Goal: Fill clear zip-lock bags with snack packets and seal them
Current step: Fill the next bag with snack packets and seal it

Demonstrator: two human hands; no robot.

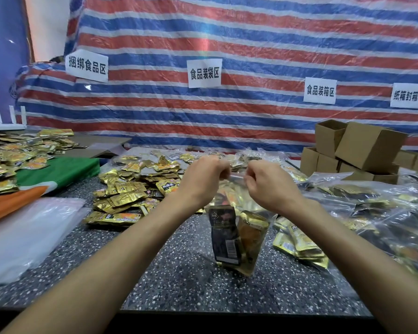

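While both hands pinch its top edge, the clear zip-lock bag (237, 239) hangs upright, its bottom at the desk (174, 273).
Curled fingers (222, 169) of the left hand (204, 175) and of the right hand (266, 182) grip the zip strip close together, likely so the seal can be pressed along its length; whether it is closed yet is hard to tell through the glare. Gravity keeps the snack packets (227, 239) low in the bag, clear of the zip. Loose packets (130, 189) lie within the left hand's reach, empty bags (27, 232) nearer left, filled bags (372, 208) piled right beside the cardboard boxes (362, 150).
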